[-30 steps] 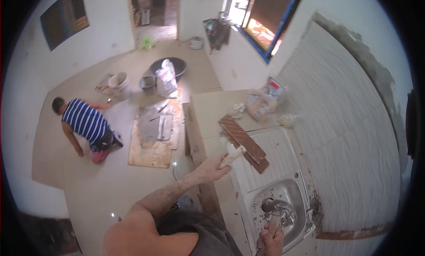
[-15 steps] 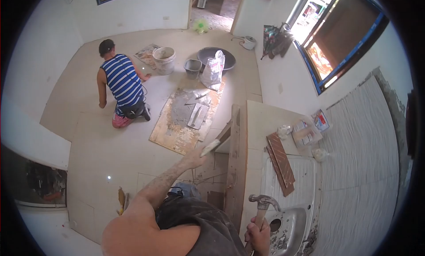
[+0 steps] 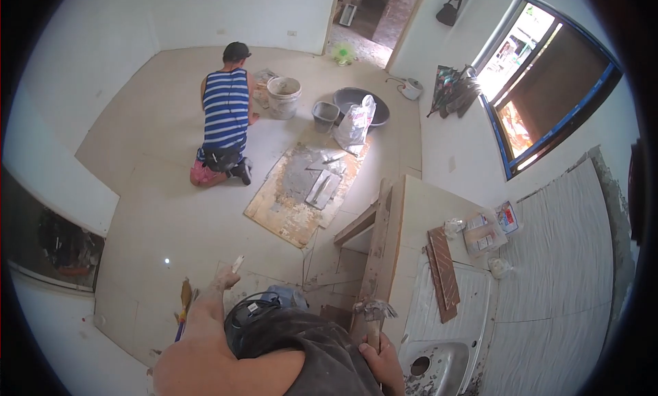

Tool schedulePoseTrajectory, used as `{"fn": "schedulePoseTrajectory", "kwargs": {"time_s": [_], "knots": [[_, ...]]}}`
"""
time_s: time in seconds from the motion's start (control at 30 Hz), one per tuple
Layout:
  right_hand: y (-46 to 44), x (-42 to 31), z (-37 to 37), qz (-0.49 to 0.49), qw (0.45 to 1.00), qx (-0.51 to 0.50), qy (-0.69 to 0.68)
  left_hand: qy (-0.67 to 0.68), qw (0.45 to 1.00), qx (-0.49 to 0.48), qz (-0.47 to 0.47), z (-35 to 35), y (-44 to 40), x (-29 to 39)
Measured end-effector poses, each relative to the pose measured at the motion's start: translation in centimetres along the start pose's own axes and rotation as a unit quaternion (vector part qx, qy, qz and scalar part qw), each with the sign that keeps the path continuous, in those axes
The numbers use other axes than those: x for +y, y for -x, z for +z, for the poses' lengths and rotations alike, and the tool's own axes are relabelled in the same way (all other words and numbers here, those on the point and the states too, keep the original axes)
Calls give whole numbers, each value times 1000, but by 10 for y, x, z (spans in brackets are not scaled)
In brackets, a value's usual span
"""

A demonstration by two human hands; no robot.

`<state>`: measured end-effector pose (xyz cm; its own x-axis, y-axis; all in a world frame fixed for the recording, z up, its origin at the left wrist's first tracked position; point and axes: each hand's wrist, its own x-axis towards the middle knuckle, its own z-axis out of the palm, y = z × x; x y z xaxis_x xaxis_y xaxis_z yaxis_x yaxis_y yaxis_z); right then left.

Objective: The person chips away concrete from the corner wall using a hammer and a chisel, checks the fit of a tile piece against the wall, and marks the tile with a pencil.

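My right hand [image 3: 385,366] is wrapped round the handle of a claw hammer [image 3: 375,311], its head raised beside the wooden counter edge. On the other side, my left hand [image 3: 225,278] is closed on a short pale stick-like piece [image 3: 238,263], whose kind I cannot make out. That hand is low over the tiled floor, left of a blue container [image 3: 286,297] partly hidden by my dark clothing. Near my left forearm lie tools with a yellowish part [image 3: 186,297].
A co-worker [image 3: 226,118] kneels by a white bucket [image 3: 284,98]. Mortar and a float [image 3: 323,190] lie on a board [image 3: 274,218]. A grey basin [image 3: 380,112] and sack [image 3: 356,125] stand behind. Brown strips [image 3: 442,276] cross the steel sink [image 3: 449,341].
My left hand has swung left and down, away from the counter, with the pale piece. The hammer has shifted left from over the sink. My view has turned; the co-worker has shifted posture.
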<state>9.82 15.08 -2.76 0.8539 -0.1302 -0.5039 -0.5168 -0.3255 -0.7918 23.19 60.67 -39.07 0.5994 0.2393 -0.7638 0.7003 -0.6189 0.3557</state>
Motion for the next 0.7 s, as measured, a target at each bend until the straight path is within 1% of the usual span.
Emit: {"fn": "schedulePoseTrajectory", "kwargs": {"time_s": [0.1, 0.17, 0.2, 0.27, 0.33, 0.4, 0.43, 0.5, 0.53, 0.63, 0.7], "knots": [[-1, 3, -1, -16, 998, -38, 39, 21, 1000, 6, 20, -2, 13, 5], [2, 12, 3, -32, 997, -54, 35, 20, 999, -16, 39, -8, 36, 24], [2, 14, 4, -46, 996, -65, 31, 23, 999, -11, 39, -8, 37, 27], [9, 16, 6, -53, 996, -69, 30, 14, 997, -16, 78, -4, 41, 30], [14, 20, 6, -61, 995, -69, 24, 12, 995, -16, 93, -5, 49, 38], [21, 27, 6, -32, 996, -82, 11, 2, 994, -17, 109, -8, 53, 40], [26, 28, 6, -31, 997, -77, 3, -7, 994, -26, 107, -5, 53, 36], [33, 27, 4, -55, 995, -79, 40, -20, 993, -34, 110, -3, 54, 31], [34, 30, 4, -58, 995, -73, 38, -31, 993, -36, 107, -4, 56, 33], [48, 44, 5, -46, 998, -52, 7, -53, 992, -49, 99, 2, 66, 33], [56, 48, 5, -20, 1000, -24, 3, -60, 992, -55, 96, 10, 62, 31]]}}
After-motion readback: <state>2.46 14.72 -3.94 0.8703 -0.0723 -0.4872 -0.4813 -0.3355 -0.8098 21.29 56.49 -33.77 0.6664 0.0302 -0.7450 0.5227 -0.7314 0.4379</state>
